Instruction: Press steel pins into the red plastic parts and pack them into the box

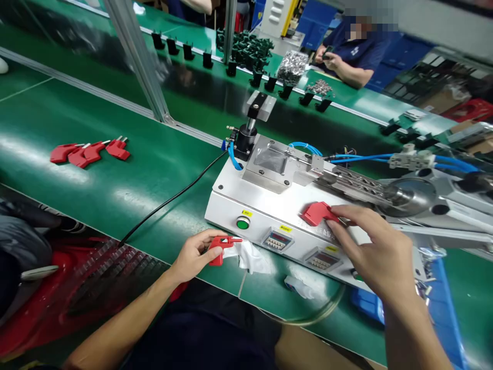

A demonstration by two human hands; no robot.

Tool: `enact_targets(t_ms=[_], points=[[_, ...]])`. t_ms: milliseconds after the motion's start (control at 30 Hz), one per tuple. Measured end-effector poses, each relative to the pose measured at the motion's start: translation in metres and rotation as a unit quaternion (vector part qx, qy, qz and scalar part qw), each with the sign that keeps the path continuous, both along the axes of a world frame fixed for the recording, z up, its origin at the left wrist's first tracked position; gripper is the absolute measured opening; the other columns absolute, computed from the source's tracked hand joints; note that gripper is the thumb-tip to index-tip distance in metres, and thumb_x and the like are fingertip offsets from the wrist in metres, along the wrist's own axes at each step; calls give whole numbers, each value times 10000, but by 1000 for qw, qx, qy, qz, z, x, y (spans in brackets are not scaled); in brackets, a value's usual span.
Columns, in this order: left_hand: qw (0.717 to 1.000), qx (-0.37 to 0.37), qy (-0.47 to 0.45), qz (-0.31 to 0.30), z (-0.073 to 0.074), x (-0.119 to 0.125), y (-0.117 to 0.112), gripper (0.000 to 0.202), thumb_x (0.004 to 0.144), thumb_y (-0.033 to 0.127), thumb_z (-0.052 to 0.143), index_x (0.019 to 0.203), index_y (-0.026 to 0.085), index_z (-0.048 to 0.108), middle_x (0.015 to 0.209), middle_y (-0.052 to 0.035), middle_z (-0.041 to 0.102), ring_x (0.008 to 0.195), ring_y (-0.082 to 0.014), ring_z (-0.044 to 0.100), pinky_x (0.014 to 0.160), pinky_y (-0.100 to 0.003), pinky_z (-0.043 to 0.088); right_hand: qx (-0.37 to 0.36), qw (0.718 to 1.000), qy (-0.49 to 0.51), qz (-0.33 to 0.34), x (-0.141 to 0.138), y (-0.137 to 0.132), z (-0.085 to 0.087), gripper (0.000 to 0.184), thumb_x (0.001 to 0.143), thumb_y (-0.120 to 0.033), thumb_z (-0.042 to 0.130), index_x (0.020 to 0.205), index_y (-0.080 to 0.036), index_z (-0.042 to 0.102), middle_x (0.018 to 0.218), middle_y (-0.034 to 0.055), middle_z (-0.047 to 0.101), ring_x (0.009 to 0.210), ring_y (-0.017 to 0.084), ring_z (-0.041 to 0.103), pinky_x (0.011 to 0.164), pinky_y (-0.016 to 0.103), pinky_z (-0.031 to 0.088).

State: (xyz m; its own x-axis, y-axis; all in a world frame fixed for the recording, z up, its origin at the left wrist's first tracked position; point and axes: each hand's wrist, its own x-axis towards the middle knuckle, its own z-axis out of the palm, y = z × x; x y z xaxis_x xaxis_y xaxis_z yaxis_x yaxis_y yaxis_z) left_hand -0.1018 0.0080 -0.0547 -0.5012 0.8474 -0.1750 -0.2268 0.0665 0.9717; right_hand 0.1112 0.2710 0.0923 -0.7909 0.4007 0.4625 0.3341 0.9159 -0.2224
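Note:
Near the front edge of the bench, my left hand point(198, 254) pinches a red plastic housing point(217, 253) with a narrow prong pointing right. Over the machine's right half, my right hand point(379, 246) has thumb and forefinger closed on the end of another red plastic housing point(316, 213). That piece lies at the top of the white bench machine point(231, 200), and I cannot tell whether it touches the surface. A white cloth point(252, 258) lies just beyond my left hand. A green button point(243, 222) and a digital counter point(278, 240) sit on the machine's front.
Several red housings point(87, 153) lie on the green bench at left. A black cable point(173, 198) crosses to the machine. Behind, dark clips point(208, 59) line a conveyor, and a person point(350, 54) works across it. A blue bin point(442, 303) stands at right. A metal post point(134, 56) rises at left.

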Motion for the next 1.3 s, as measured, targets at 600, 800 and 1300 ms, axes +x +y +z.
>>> enact_targets(t_ms=[600, 800, 1300], points=[[778, 5, 622, -86, 174, -75, 172, 239, 1016, 172, 559, 1178, 139, 732, 845, -18, 678, 939, -269, 728, 982, -492, 545, 57, 972, 117, -197, 159, -88, -94, 295, 982, -184, 679, 1225, -334, 753, 1129, 69, 752, 867, 297, 737, 835, 473, 603], [699, -51, 713, -18, 158, -60, 169, 263, 1057, 312, 565, 1171, 156, 743, 1153, -110, 616, 1000, -326, 715, 917, -513, 571, 18, 967, 140, -211, 165, -79, -100, 168, 995, -253, 657, 1114, -320, 755, 1083, 54, 759, 883, 291, 750, 865, 474, 611], [672, 147, 720, 93, 118, -42, 128, 226, 1043, 188, 541, 1135, 165, 746, 1096, -110, 763, 982, -251, 725, 857, -381, 577, -25, 959, 180, -219, 158, -78, -100, 110, 988, -184, 680, 1058, -234, 750, 1042, 68, 761, 875, 245, 739, 870, 417, 612]])
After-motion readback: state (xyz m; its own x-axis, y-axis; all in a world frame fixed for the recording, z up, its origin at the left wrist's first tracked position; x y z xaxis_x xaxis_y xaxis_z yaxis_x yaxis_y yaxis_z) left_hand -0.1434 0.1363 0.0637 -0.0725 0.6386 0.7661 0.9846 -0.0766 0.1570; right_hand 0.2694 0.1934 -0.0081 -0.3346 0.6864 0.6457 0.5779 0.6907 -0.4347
